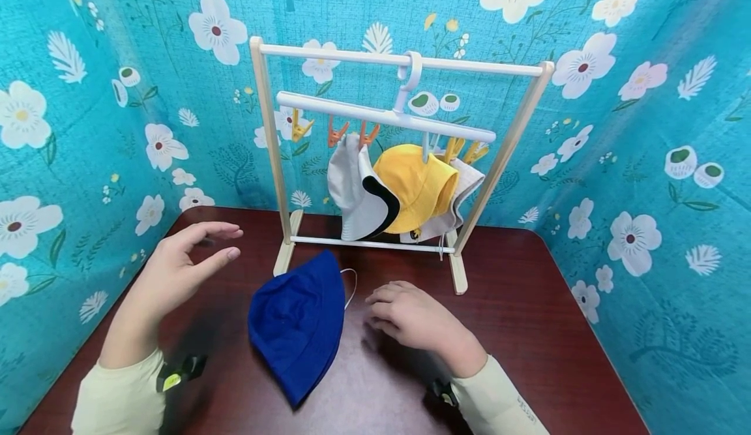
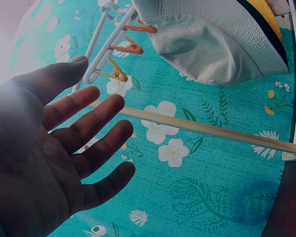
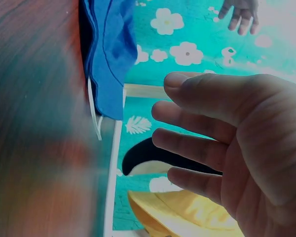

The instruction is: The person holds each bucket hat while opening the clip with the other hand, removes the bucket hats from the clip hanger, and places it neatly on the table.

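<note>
A blue bucket hat (image 1: 299, 321) with a white cord (image 1: 354, 285) lies on the dark red table between my two hands. To its left my left hand (image 1: 182, 269) hovers above the table, fingers extended and holding nothing. My right hand (image 1: 413, 321) is just right of the hat, apart from it, with loosely bent fingers and nothing in them. Behind them a white hanger (image 1: 384, 117) carries a light grey hat (image 1: 352, 194), a yellow bucket hat (image 1: 411, 187) and a pale hat (image 1: 469, 177) at the right. Orange clips (image 1: 336, 134) and a yellow clip (image 1: 300, 126) sit on its left part.
The hanger hooks over the top bar of a small wooden rack (image 1: 270, 141) with white rods, standing at the table's (image 1: 528, 330) back. Its feet (image 1: 459, 273) reach forward. Blue flowered cloth (image 1: 645, 161) encloses the back and sides.
</note>
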The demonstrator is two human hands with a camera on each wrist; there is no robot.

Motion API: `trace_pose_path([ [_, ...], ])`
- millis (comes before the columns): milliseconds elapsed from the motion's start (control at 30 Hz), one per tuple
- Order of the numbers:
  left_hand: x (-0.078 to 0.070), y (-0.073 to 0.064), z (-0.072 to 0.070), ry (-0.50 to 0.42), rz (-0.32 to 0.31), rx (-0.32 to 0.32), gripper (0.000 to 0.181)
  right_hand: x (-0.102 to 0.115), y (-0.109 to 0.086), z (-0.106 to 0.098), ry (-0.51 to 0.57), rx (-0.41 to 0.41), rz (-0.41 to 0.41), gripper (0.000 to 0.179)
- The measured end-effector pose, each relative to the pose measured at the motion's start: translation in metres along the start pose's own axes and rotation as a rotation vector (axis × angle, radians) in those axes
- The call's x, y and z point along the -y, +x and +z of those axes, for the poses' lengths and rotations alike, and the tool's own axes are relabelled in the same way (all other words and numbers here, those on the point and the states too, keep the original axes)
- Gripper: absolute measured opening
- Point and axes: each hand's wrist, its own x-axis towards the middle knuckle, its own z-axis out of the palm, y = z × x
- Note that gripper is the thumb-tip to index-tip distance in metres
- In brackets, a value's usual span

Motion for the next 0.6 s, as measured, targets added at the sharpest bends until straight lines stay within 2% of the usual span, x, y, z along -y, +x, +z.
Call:
trace_pose_path([
  [300, -0.001, -0.001, 0.000, -0.002, 0.008, -0.005, 0.035, -0.009, -0.020, -0.016, 0.025, -0.047, 0.059, 0.017],
  [467, -0.001, -0.001, 0.001, 0.008, 0.006, -0.010, 0.036, -0.017, -0.034, -0.024, 0.040, -0.055, 0.116, 0.024],
  [600, -0.001, 0.000, 0.003, 0.000, 0.020, -0.018, 0.036, -0.024, -0.041, -0.031, 0.047, -0.096, 0.179, 0.027],
])
